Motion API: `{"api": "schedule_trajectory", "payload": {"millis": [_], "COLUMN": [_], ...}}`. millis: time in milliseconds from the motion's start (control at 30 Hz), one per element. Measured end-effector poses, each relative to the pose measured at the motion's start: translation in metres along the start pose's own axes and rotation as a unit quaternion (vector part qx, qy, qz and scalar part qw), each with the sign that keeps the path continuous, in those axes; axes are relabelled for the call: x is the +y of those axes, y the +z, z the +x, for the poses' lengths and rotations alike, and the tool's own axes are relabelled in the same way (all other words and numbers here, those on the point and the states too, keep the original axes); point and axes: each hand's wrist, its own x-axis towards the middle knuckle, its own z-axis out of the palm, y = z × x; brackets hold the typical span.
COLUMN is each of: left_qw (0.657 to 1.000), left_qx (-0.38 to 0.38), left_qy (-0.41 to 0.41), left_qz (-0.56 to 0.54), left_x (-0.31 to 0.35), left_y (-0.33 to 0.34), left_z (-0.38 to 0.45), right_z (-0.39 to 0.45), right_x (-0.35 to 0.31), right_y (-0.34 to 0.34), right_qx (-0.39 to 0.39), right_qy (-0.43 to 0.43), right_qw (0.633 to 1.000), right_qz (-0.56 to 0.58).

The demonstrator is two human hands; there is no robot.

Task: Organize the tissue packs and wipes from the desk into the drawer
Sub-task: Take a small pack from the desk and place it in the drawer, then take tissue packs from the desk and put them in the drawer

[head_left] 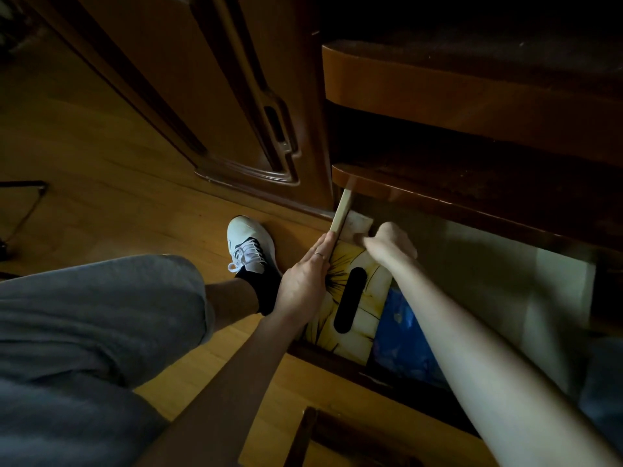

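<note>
The bottom drawer (340, 364) is pulled out. A yellow tissue box (369, 318) with a black oval slot lies in its left part. A blue pack (403, 345) lies right beside the box. A small white pack (358, 222) sits in the drawer's far left corner. My left hand (303, 281) lies flat with straight fingers along the drawer's left side wall (342, 210), next to the yellow box. My right hand (389, 244) is curled at the far end of the yellow box, thumb and fingers on the white pack. My right forearm hides part of the blue pack.
Two dark wooden shelves (472, 92) jut out above the drawer. A cabinet door (209, 96) stands to the left. My knee in grey cloth (101, 318) and a white shoe (251, 246) are on the wooden floor (101, 183). A dark frame (317, 439) is at the bottom edge.
</note>
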Motion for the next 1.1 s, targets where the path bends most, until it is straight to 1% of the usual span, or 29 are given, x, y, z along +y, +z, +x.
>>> {"api": "schedule_trajectory", "payload": {"millis": [100,233,300,400,500,567,600,667,700,800,833,900,967,1000,1033,1067,1100], "left_qw": [1.000,0.999,0.998,0.994,0.984,0.983,0.984,0.981,0.971,0.917,0.896,0.855,0.826,0.823,0.829,0.842,0.857], "left_qx": [-0.002,-0.016,-0.030,-0.065,-0.089,-0.053,-0.022,0.045,0.082,0.191,0.222,0.280,0.319,0.326,0.324,0.315,0.300], "left_qy": [0.013,0.011,0.014,0.002,-0.013,0.002,0.024,0.095,0.142,0.296,0.339,0.400,0.431,0.431,0.421,0.403,0.383], "left_qz": [0.015,0.035,0.055,0.092,0.151,0.177,0.172,0.166,0.176,0.187,0.182,0.174,0.174,0.175,0.173,0.170,0.170], "left_x": [0.001,0.002,0.003,0.010,0.029,0.054,0.072,0.118,0.143,0.217,0.241,0.286,0.325,0.343,0.360,0.376,0.390], "left_y": [0.000,-0.003,-0.006,-0.013,-0.023,-0.033,-0.041,-0.063,-0.076,-0.128,-0.146,-0.181,-0.209,-0.221,-0.230,-0.238,-0.245], "left_z": [-0.001,0.000,0.001,0.003,0.005,0.007,0.008,0.012,0.015,0.019,0.020,0.021,0.025,0.029,0.035,0.043,0.052], "right_z": [0.000,-0.008,-0.019,-0.044,-0.076,-0.100,-0.112,-0.142,-0.160,-0.222,-0.245,-0.287,-0.319,-0.331,-0.338,-0.341,-0.341], "right_x": [-0.004,-0.007,-0.004,0.011,0.032,0.046,0.052,0.063,0.067,0.070,0.070,0.069,0.066,0.062,0.059,0.056,0.053], "right_y": [0.001,-0.003,-0.007,-0.021,-0.046,-0.072,-0.089,-0.131,-0.155,-0.226,-0.249,-0.293,-0.333,-0.353,-0.373,-0.393,-0.414], "right_qx": [0.024,-0.011,-0.008,0.008,-0.036,-0.067,-0.063,-0.015,0.023,0.124,0.161,0.247,0.360,0.432,0.505,0.556,0.573], "right_qy": [-0.009,-0.002,-0.010,-0.047,-0.106,-0.155,-0.175,-0.211,-0.225,-0.287,-0.314,-0.368,-0.411,-0.420,-0.416,-0.395,-0.360], "right_qw": [1.000,1.000,1.000,0.999,0.994,0.985,0.982,0.976,0.972,0.947,0.933,0.895,0.837,0.798,0.755,0.727,0.731], "right_qz": [-0.015,-0.011,-0.009,-0.027,-0.004,0.021,0.034,0.056,0.062,0.070,0.068,0.050,0.015,-0.014,-0.045,-0.073,-0.091]}}
